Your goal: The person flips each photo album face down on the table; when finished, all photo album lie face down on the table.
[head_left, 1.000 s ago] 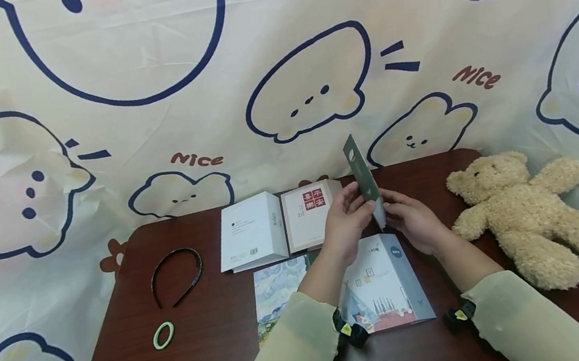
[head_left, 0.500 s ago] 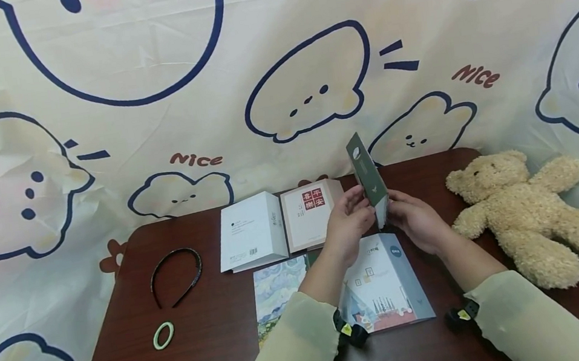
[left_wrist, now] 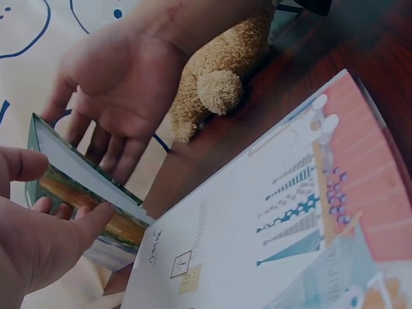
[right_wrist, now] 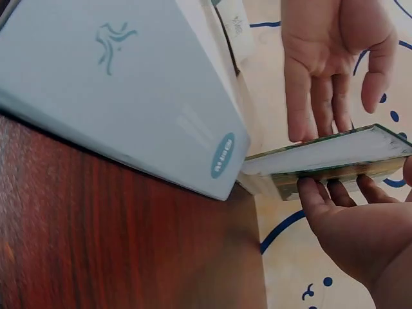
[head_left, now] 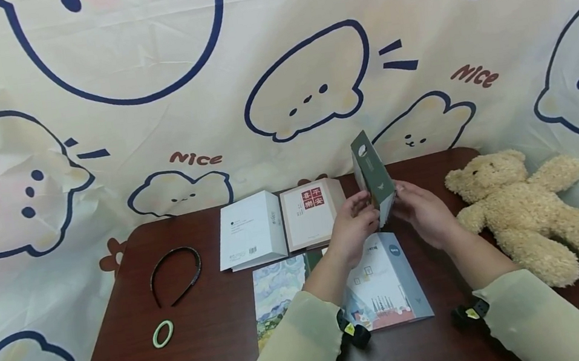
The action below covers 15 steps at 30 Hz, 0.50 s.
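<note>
A thick book with a green spine [head_left: 374, 172] and painted covers stands upright between both hands near the table's back edge. My left hand [head_left: 351, 230] lays extended fingers against its left cover, painted side showing in the left wrist view. My right hand [head_left: 425, 211] touches the opposite cover with its fingertips, palm spread in the left wrist view. White page edges [right_wrist: 335, 158] face the right wrist camera. Just in front lies a white-and-blue book [head_left: 380, 284] with pennants drawn on its cover, partly under my left forearm.
Left of the hands lie a white book [head_left: 249, 231], a cream book with red characters [head_left: 311, 214] and a painted-cover book [head_left: 279, 294]. A black headband [head_left: 198, 272] and a pale green ring [head_left: 163, 334] are further left. A teddy bear [head_left: 530, 216] lies at right.
The green-spined book has shifted slightly right and turned, so more of its spine shows. Both hands have moved right with it.
</note>
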{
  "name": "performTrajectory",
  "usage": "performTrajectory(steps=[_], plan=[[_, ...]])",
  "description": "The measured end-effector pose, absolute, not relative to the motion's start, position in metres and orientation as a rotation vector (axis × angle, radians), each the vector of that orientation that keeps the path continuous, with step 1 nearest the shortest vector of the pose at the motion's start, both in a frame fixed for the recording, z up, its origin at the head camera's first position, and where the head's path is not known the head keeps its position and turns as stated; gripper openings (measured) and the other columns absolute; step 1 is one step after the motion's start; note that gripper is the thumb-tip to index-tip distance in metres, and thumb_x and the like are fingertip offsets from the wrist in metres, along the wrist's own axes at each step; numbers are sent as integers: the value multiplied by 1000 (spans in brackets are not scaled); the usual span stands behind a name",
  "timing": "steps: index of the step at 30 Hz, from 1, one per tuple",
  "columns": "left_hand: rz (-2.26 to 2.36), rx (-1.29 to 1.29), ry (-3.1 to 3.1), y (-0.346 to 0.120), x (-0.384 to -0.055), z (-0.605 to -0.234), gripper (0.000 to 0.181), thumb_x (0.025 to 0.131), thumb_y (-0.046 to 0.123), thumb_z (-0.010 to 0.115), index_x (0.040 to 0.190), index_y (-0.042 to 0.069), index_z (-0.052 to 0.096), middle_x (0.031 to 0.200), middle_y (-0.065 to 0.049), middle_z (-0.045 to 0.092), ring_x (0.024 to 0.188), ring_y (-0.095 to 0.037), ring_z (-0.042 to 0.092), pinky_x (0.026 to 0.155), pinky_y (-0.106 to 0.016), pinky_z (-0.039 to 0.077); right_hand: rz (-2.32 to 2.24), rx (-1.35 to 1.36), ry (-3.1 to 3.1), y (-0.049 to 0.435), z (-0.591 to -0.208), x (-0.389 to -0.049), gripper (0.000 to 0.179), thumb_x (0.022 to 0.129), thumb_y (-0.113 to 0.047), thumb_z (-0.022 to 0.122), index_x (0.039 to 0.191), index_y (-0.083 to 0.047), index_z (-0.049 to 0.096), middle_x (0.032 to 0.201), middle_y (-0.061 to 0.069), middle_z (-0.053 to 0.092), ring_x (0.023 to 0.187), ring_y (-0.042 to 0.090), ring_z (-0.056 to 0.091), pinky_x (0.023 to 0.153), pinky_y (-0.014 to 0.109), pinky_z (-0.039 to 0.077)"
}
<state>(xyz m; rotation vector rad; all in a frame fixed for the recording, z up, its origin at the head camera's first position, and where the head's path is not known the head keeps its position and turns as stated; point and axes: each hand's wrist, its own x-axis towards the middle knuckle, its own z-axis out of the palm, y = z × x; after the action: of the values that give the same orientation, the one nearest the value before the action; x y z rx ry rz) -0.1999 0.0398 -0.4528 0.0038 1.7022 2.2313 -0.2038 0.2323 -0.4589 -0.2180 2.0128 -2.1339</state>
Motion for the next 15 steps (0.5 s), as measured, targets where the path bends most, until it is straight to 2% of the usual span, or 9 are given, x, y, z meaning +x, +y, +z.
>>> performTrajectory(steps=[7, 15], plan=[[2151, 59, 1752, 42, -201, -457, 50, 98, 8, 67, 146, 12, 54, 145, -5, 58, 135, -21, 56, 112, -41, 46, -2177, -239, 2085, 242, -453, -202, 68, 110, -53, 39, 158, -5, 41, 151, 4, 51, 128, 16, 56, 110, 40, 41], [2098, 84, 1770, 44, -200, -456, 48, 97, 10, 68, 143, 13, 55, 145, -5, 58, 137, -19, 54, 113, -39, 44, -2201, -281, 2144, 249, -453, -202, 66, 110, -49, 40, 156, -2, 42, 144, 0, 57, 123, 14, 59, 104, 36, 44]])
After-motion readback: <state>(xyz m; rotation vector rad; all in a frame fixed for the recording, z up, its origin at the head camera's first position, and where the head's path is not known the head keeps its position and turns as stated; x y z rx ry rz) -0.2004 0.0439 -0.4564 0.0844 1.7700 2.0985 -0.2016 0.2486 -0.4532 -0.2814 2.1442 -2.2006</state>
